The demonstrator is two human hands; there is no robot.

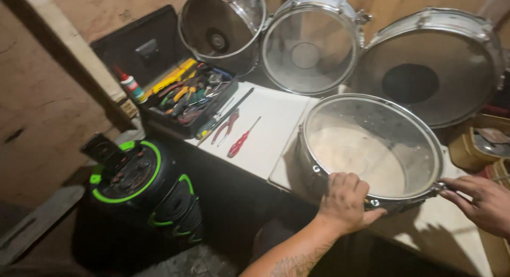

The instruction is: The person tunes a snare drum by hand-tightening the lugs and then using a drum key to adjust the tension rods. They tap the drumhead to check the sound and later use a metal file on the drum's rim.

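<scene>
Four drums in view: three leaning at back, one snare drum [372, 149] flat on white surface [268, 133], clear head, chrome hoop. Left hand [345, 200] curled on near rim; right hand [481, 202] spread, fingertips pinching lug. Two red-handled tools by open toolbox [186, 96]; black-green speaker [141, 184] below.

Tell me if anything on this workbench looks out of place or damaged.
Nothing looks damaged. A red screwdriver, red-handled pliers and a long tool lie loose on the white board beside the open toolbox. Both hands, left hand and right hand, grip the rim of the snare drum.
</scene>
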